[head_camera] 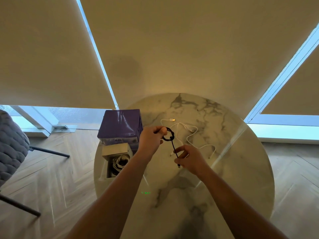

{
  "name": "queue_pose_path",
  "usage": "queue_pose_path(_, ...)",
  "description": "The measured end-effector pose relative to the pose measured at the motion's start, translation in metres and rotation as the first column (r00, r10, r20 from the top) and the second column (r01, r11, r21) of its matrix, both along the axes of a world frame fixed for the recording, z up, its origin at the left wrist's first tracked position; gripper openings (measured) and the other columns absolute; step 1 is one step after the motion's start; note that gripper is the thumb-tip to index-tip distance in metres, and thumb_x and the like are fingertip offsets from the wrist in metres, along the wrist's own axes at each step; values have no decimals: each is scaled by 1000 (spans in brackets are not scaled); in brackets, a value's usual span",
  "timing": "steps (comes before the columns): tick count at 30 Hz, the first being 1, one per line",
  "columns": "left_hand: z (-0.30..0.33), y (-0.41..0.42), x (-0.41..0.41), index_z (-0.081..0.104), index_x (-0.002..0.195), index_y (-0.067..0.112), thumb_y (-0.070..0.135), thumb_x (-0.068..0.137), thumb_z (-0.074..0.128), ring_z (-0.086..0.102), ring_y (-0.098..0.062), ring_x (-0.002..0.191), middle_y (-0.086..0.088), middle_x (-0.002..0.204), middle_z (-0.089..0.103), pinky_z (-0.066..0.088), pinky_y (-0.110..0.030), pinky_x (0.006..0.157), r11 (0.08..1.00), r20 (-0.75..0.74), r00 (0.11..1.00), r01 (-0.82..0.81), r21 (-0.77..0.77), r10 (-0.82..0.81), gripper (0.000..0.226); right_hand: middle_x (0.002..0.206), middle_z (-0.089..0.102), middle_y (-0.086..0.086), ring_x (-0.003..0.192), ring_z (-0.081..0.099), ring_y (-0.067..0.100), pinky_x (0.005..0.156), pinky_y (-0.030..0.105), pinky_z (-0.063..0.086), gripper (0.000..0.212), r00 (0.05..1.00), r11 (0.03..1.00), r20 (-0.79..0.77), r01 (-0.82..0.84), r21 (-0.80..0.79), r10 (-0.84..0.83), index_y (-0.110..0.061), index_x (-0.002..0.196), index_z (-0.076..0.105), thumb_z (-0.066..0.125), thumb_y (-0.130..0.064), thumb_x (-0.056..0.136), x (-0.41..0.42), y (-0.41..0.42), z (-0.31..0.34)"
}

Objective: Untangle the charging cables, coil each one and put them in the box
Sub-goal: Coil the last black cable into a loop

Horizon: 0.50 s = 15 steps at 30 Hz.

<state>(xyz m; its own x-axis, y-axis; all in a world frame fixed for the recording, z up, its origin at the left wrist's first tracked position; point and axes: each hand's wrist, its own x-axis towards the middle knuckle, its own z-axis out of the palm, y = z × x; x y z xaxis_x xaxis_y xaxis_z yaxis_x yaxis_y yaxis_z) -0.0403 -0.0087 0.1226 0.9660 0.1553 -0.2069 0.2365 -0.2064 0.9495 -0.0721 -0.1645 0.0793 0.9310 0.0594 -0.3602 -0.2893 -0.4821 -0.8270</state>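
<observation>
Two hands [151, 138] [189, 156] hold a round-coiled black cable [169, 135] above marble.

The left hand [151, 138] pinches a small coil of black cable [168, 134], whose free length runs down to the right hand [187, 158], which grips it near the plug. Beyond both hands a white cable [193, 133] lies loose on the marble table [233, 178]. Left of the left hand stands an open box [105, 171] holding coiled cables, beside a purple box [120, 124].
</observation>
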Motion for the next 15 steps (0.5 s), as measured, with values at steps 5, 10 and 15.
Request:
queue_pose_path(5, 1, 2, -2, 65, 106, 7, 16, 97, 54, 61, -15, 91, -4, 95, 65, 55, -18, 66, 997, -9, 998, 66, -33, -66, 17, 65, 65, -3, 54, 58, 7, 58, 24, 47, 27, 1000, 1000, -16, -20, 1, 20, -27, 89, 67, 74, -4, 76, 1, 0, 4)
queue_pose_path(10, 7, 4, -4, 62, 115, 4, 13, 97, 53, 63, -13, 89, 1, 91, 65, 55, -15, 67, 986, 8, 986, 168, -13, -168, 23, 87, 67, 4, 59, 58, 13, 54, 21, 47, 25, 1000, 982, -21, 20, 189, -17, -11, 103, 66, 75, -12, 80, 9, 6, 19)
queue_pose_path(15, 10, 3, -8, 63, 109, 13, 20, 101, 44, 61, -16, 97, -4, 102, 65, 55, -21, 73, 956, -75, 953, 290, -36, -292, 22, 83, 71, 17, 58, 58, 19, 63, 33, 50, 17, 990, 972, 29, 128, 194, -136, -7, 94, 69, 71, -21, 85, 14, 5, 23)
